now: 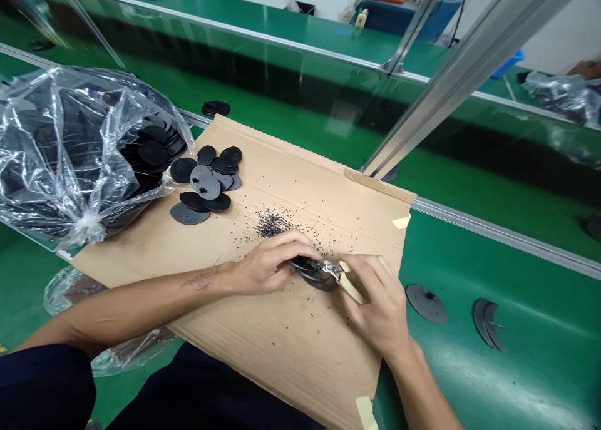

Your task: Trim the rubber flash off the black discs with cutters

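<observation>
Over the middle of the cardboard, my left hand [277, 261] grips a black oval plastic part [319, 281] by its left side. My right hand [375, 292] is closed round cutting pliers [350, 284] with pale yellow handles. Their metal jaws meet the upper right of the part; what lies between the jaws is too small to make out. Just beyond my left fingers is a heap of tiny black plastic bits [273, 223], with more scattered around it. A loose pile of black oval parts [206, 183] lies farther left on the cardboard.
A clear plastic bag [61, 161] full of black parts stands at the left. The cardboard sheet [282, 161] is taped onto a green table [539, 280]. To the right lie an oval part [426, 303] and curved black pieces [487, 323]. A metal post [436, 86] rises behind.
</observation>
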`<action>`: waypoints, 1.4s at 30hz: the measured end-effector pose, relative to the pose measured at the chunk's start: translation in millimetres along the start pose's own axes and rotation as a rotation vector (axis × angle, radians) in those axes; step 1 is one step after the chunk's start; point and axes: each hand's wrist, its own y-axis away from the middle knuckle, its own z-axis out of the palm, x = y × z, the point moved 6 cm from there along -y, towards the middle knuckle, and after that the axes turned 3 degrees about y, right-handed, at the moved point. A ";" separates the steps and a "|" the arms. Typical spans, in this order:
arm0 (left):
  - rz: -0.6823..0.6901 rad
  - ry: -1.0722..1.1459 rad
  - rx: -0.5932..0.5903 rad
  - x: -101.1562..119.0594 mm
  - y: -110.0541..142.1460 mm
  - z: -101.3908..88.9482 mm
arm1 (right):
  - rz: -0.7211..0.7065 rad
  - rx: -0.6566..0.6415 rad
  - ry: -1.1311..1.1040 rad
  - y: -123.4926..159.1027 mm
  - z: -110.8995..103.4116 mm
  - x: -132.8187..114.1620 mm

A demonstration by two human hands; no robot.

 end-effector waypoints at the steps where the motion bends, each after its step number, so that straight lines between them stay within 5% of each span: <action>1: 0.000 0.004 -0.002 -0.1 -0.1 0.1 | -0.008 -0.011 -0.001 -0.3 0.8 -1.8; 42: -0.025 0.100 -0.039 0.2 3.7 4.8 | -0.105 0.050 0.247 1.2 -12.1 -9.8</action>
